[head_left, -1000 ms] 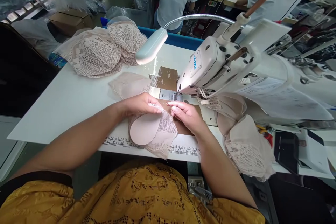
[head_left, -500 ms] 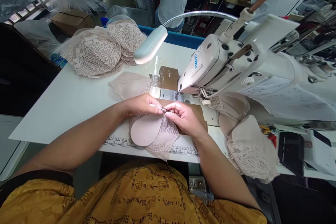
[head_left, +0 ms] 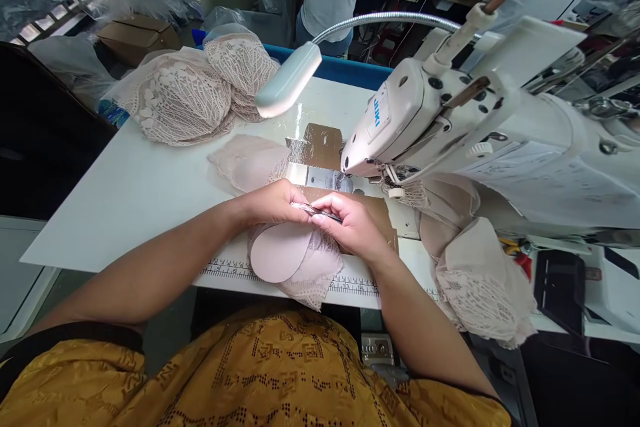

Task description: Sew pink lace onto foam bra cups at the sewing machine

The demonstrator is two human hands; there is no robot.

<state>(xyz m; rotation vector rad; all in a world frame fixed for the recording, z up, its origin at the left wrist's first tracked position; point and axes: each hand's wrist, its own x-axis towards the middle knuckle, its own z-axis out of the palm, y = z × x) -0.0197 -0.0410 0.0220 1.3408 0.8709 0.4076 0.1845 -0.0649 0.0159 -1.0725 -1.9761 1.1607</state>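
My left hand (head_left: pixel 274 203) pinches the upper edge of a pale pink lace bra cup (head_left: pixel 280 253), its fingers closed on the fabric. The smooth padded side of the cup and its lace border hang below, over the table's front edge. In my right hand (head_left: pixel 353 223) is a slim metal tool (head_left: pixel 334 216), snips or tweezers; I cannot tell which. Its tip lies at the left thumb, against the fabric edge. The two hands almost touch, in front of the sewing machine's needle plate (head_left: pixel 323 178).
A white sewing machine (head_left: pixel 395 117) stands right of the hands, under a lamp (head_left: pixel 290 80). Lace cups (head_left: pixel 175 97) are piled back left; another piece (head_left: pixel 250 163) lies by the needle plate. More cups (head_left: pixel 480 273) hang at right. Two people in pale clothes are beyond.
The metal tool has turned and shows more of its length, its tip now further left along the fabric edge. The hands stay close together. The view has shifted slightly.
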